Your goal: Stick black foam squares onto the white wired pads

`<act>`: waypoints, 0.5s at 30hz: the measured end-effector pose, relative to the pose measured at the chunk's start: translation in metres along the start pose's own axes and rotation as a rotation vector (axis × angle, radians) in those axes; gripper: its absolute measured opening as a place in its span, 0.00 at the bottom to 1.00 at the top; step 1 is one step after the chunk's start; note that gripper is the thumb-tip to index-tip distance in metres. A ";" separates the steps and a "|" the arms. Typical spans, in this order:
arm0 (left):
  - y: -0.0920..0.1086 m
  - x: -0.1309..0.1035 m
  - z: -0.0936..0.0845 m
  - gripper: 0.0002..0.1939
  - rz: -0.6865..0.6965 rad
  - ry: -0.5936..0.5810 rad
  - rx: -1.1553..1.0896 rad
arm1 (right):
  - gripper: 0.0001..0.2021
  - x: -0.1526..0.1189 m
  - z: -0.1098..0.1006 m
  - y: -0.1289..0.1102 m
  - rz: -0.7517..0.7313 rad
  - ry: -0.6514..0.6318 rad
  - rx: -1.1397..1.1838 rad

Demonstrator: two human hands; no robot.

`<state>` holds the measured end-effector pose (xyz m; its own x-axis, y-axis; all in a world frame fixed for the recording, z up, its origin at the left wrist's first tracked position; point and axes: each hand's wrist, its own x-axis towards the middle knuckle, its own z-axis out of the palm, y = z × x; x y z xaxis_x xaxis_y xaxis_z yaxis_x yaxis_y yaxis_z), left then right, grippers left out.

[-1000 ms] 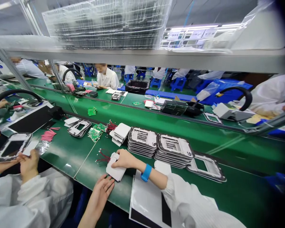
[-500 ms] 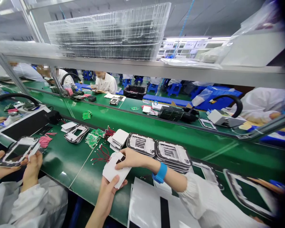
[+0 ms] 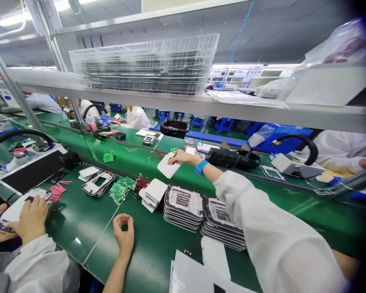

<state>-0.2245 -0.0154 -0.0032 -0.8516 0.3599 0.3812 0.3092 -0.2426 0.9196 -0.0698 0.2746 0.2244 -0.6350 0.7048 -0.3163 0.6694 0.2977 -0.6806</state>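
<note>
My right hand (image 3: pixel 179 156) is stretched far forward over the green belt. Its fingers grip a thin white panel (image 3: pixel 167 167), and red wires show just beyond it. Down at the front of the table is my left hand (image 3: pixel 124 234), its fingers curled in toward the thumb in a ring with nothing visible between them. Between the hands lies a stack of white panels (image 3: pixel 154 190), and beside it a bundle of red wires (image 3: pixel 141 182). Two stacks of grey-white frames (image 3: pixel 183 207) stand below my right forearm, which partly covers the right one.
At the left, a co-worker's hands (image 3: pixel 33 215) hold a framed white panel. Green circuit boards (image 3: pixel 118 191), pink strips (image 3: pixel 58 191) and an open frame (image 3: pixel 99 183) lie nearby. Large white sheets (image 3: pixel 198 274) lie in front. A metal shelf (image 3: pixel 158 97) spans overhead.
My right hand has carried the white panel away from my left hand, forward over the belt. My left hand has let go of it. The co-worker's hands now press a panel onto the frame.
</note>
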 end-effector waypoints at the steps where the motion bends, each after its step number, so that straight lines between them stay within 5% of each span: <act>1: -0.008 0.000 -0.001 0.12 0.062 -0.004 0.047 | 0.15 0.015 -0.008 0.006 0.027 0.017 -0.033; 8: -0.028 -0.004 0.003 0.06 0.438 -0.139 0.301 | 0.16 0.097 -0.015 0.057 0.195 -0.022 -0.193; 15: -0.040 -0.001 0.005 0.07 0.564 -0.165 0.445 | 0.16 0.145 -0.006 0.089 0.270 -0.018 -0.244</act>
<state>-0.2338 -0.0019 -0.0400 -0.4487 0.4280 0.7845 0.8535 -0.0549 0.5182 -0.0998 0.4066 0.1217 -0.4286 0.7678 -0.4763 0.8845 0.2491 -0.3944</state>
